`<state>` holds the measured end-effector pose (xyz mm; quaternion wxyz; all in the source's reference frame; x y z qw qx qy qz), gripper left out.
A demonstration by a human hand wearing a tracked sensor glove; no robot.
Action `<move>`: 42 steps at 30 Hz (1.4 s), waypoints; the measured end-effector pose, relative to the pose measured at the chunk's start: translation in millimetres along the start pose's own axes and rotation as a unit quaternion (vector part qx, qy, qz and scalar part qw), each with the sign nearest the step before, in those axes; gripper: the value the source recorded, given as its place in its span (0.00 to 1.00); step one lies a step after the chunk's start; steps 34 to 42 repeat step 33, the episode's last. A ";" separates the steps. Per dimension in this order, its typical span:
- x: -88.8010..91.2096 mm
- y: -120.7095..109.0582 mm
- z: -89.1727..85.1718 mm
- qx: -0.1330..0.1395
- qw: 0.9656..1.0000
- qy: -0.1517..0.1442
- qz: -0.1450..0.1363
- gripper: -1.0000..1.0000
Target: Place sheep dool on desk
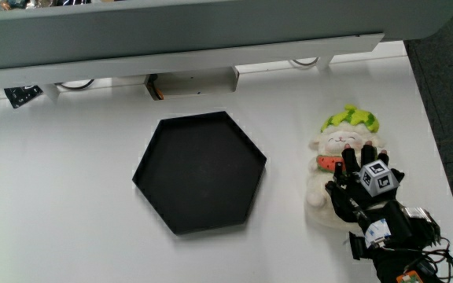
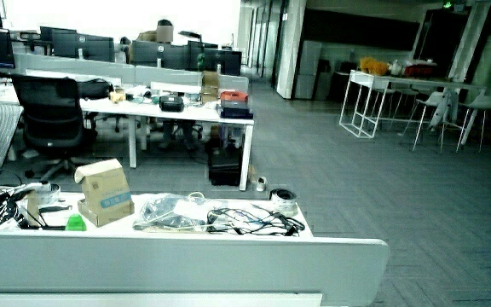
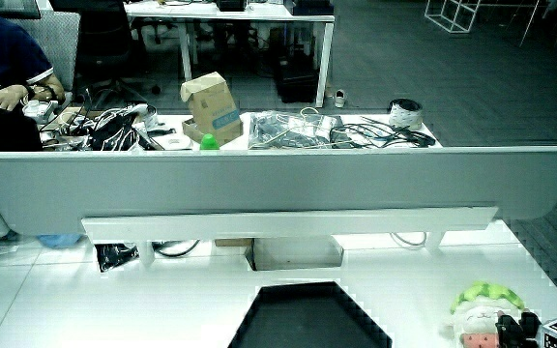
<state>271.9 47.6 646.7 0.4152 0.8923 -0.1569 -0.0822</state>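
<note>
The sheep doll [image 1: 338, 141], white with a green cap and a red watermelon slice at its chest, lies on the white table [image 1: 61, 196] beside the black hexagonal tray [image 1: 146, 161]. The hand [image 1: 359, 174] rests on the doll's body, nearer to the person than its face, with the fingers wrapped over the body and the patterned cube on top. In a side view the doll [image 3: 484, 307] and the hand [image 3: 535, 333] show at the table's edge, close to the tray [image 3: 259, 324]. The remaining side view shows neither of them.
A low grey partition [image 1: 171, 31] [image 3: 278, 179] [image 2: 177, 256] closes the table, with a small box [image 1: 191, 82] and cable ends under it. A bundle of cables [image 1: 411, 251] trails from the forearm at the table's edge.
</note>
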 end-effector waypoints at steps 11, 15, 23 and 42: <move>5.6 -20.3 -17.0 0.038 0.998 0.053 -0.018 0.00; 6.8 -30.0 -20.3 0.032 0.995 0.091 0.002 0.00; 16.5 -43.0 -44.5 0.077 0.991 0.102 -0.039 0.00; 22.9 -73.7 -74.4 0.091 0.988 0.111 -0.055 0.00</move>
